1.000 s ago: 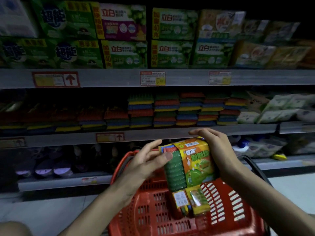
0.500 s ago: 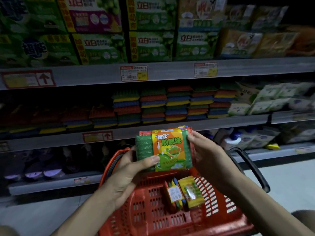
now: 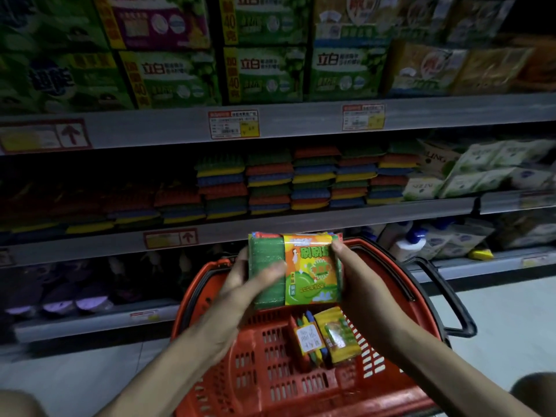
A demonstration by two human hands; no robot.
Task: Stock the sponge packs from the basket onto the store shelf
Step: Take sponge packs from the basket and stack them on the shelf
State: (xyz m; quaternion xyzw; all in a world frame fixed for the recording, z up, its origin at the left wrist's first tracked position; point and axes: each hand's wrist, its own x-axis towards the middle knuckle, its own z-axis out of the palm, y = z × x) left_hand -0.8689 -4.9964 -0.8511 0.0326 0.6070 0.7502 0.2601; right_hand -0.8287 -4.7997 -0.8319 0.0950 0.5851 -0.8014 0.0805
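A sponge pack (image 3: 296,269) with green sponges and an orange-yellow label is held upright above the red basket (image 3: 270,377). My left hand (image 3: 240,284) grips its left edge with the thumb across the front. My right hand (image 3: 358,278) grips its right edge. Two more sponge packs (image 3: 326,338) stand on end inside the basket. The middle shelf (image 3: 301,218) just above the held pack carries stacks of multicoloured sponge packs (image 3: 304,179).
Boxes of detergent fill the top shelf (image 3: 270,70). White wipe packs (image 3: 481,170) sit on the right of the middle shelf. Bottles (image 3: 412,239) stand on the lower shelf behind the basket's black handle (image 3: 445,296). Grey floor lies to either side.
The view has shifted closer and to the right. Both hands have turned the pack upright, label towards me; it now sits just below the middle shelf edge.
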